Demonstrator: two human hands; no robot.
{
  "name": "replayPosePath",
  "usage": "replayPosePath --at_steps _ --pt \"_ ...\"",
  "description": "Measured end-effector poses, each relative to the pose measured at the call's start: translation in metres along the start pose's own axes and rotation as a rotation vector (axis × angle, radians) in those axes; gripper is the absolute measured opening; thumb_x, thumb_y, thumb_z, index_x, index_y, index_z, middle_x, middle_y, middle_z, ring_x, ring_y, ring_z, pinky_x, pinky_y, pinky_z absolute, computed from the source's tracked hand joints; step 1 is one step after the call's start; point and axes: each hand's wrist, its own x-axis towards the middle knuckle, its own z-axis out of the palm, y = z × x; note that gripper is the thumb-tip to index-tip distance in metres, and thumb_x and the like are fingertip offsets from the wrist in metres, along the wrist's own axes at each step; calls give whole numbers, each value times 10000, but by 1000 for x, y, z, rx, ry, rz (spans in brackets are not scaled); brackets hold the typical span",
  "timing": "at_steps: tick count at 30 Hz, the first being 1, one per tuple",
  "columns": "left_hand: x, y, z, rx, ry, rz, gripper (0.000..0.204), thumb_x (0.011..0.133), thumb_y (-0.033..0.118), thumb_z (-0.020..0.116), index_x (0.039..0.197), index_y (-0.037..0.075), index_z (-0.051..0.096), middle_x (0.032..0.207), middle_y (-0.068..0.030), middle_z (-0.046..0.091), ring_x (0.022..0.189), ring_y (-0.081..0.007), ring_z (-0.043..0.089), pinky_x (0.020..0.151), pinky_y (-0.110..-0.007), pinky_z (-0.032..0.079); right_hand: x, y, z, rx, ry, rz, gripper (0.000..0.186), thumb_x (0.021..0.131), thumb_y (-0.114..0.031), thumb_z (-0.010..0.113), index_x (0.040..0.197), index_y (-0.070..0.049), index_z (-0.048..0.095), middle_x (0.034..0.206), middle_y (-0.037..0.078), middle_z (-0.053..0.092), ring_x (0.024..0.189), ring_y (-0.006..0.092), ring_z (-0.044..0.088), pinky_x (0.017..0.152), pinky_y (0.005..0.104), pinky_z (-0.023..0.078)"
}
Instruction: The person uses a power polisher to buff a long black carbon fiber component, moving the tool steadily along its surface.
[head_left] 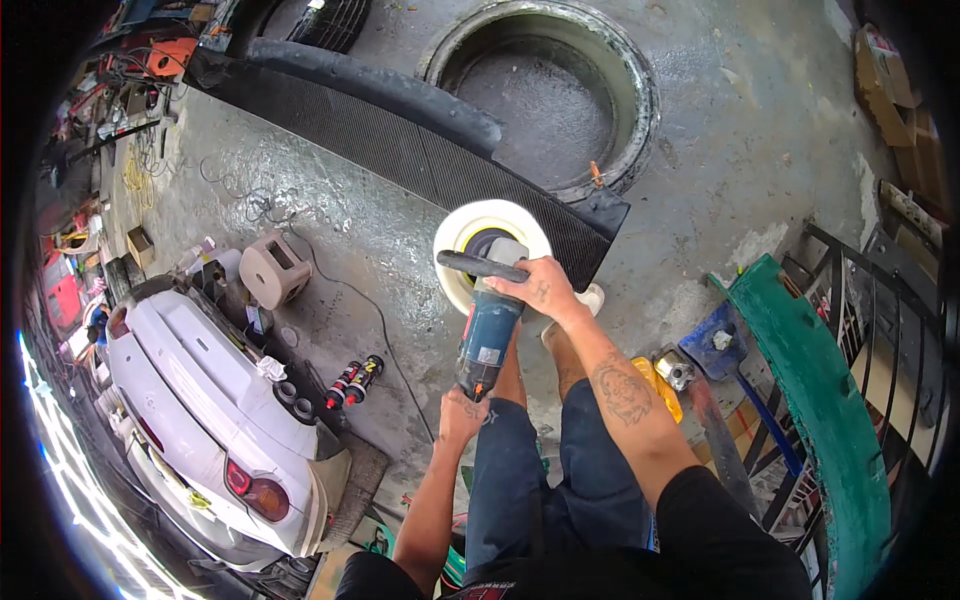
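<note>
Polisher (489,335) points forward, its long axis leaning slightly right.

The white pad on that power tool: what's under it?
The dark patterned panel shows on both sides of the white pad, with grey floor at lower left. The stretch directly underneath is covered, so contact can't be seen.

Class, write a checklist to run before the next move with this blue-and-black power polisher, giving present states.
1. Left hand gripping the rear of the polisher: ok.
2. Right hand gripping near its front: ok.
3. Round cream polishing pad at the head: ok.
4. Pad flat on the long black carbon-patterned panel: cannot tell.
5. Thin dark cord clear of the pad: ok.
6. Gloves on: not ok, both hands bare.
</note>
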Motion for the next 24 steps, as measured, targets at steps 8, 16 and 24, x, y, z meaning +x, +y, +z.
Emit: replayPosePath --at_steps 8,16,24 --pt "30 39 -17 -70 46 101 296 716 179 694 715 -89 571 631 -270 610 662 -419 663 580 -429 523 32 -17 -28 -22 76 -22 655 706 -563 745 851 74 707 710 209 668 681 304 671 703 372 515" --pt "50 48 -29 44 23 203 355 744 243 695 695 -72 539 615 -243 605 615 -397 654 573 -424 543 50 -41 -39 -53 60 19 600 723 -519 756 873 60 714 753 218 678 708 302 669 735 371 510" --pt "73 29 -56 -128 13 21 331 722 226 703 694 -70 556 657 -281 616 665 -430 659 595 -453 530 77 -67 -17 -49 50 -20 568 724 -503 764 869 44 720 780 205 691 718 301 671 732 375 511"
